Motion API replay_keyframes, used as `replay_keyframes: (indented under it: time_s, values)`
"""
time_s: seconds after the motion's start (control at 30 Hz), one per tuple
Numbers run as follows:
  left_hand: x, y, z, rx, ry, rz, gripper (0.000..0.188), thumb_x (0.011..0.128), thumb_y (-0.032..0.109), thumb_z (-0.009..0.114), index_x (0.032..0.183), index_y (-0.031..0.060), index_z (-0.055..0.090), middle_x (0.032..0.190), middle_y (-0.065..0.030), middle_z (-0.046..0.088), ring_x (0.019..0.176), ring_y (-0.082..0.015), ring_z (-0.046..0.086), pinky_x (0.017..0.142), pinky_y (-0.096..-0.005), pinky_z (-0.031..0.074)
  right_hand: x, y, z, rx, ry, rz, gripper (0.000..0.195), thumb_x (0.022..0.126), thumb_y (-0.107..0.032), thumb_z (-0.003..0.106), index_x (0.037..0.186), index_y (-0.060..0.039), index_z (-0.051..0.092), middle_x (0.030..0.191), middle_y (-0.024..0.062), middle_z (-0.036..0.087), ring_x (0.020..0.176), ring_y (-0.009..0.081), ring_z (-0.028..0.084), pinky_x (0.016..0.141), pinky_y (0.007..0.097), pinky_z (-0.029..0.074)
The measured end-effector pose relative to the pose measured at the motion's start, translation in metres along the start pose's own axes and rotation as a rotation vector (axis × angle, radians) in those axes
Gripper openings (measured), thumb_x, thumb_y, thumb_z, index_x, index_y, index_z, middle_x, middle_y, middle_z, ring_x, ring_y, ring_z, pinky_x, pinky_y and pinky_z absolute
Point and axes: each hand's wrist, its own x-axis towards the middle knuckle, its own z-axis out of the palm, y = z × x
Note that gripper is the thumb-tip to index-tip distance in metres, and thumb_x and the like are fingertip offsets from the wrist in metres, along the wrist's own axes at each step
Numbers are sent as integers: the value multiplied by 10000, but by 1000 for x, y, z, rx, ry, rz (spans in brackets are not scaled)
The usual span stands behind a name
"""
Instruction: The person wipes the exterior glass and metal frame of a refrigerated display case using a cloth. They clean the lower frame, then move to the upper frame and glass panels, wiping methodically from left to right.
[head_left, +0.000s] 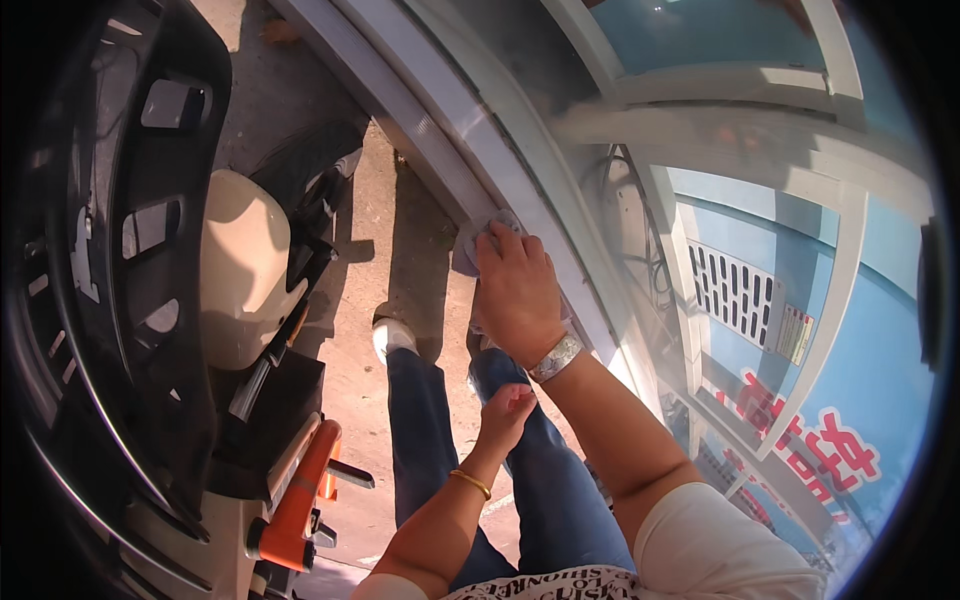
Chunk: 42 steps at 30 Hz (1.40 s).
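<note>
My right hand (519, 289), with a silver-coloured wristband (556, 358) at the wrist, presses a grey cloth (474, 246) against the outer edge of a white frame (465, 142) that borders a glass pane. Part of the cloth bunches out beyond my fingers; the rest is hidden beneath my palm. Lower down, in front of my thigh, is my left hand (510, 411). Its fingers are curled in and nothing shows in them. A gold bangle (470, 485) circles that wrist.
Close on my left stand a black slotted plastic part (161, 187), a rounded beige piece (244, 270) and an orange-red part (300, 487) of what looks like a parked vehicle. Beyond the glass on my right appear white bars (817, 315) and a blue panel with a slotted grille (731, 292).
</note>
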Motion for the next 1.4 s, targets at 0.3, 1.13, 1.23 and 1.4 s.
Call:
replay_keyframes:
  time_s: [0.3,1.13,1.23,1.4]
  values:
    - [-1,7,16,6,-6,-59,318,956,267,706,1117,-3,660,996,-79,704,927,-144,652,854,-280,513,107,27,9,-208,347,-112,397,822,-121,615,1200,0,634,1345,144,561,1024,324,560,877,425,496]
    - [7,-13,22,-101,-3,60,207,951,174,688,1067,9,645,911,-69,685,799,-144,642,741,-285,516,232,-56,43,-76,655,-328,407,866,-118,600,1256,-4,633,1410,146,544,1147,322,554,957,428,493]
    - [1,-17,15,75,-4,179,202,955,168,683,1080,13,647,915,-71,687,800,-150,646,747,-287,519,251,-46,64,-117,471,-263,415,887,-128,586,1265,36,626,1412,182,538,1157,319,548,938,411,486]
    - [-2,-1,12,134,0,18,223,949,192,694,1073,12,648,928,-73,694,817,-163,654,769,-296,528,182,-36,70,-431,242,-296,461,895,-158,580,1285,89,599,1440,259,500,1115,329,548,924,395,478]
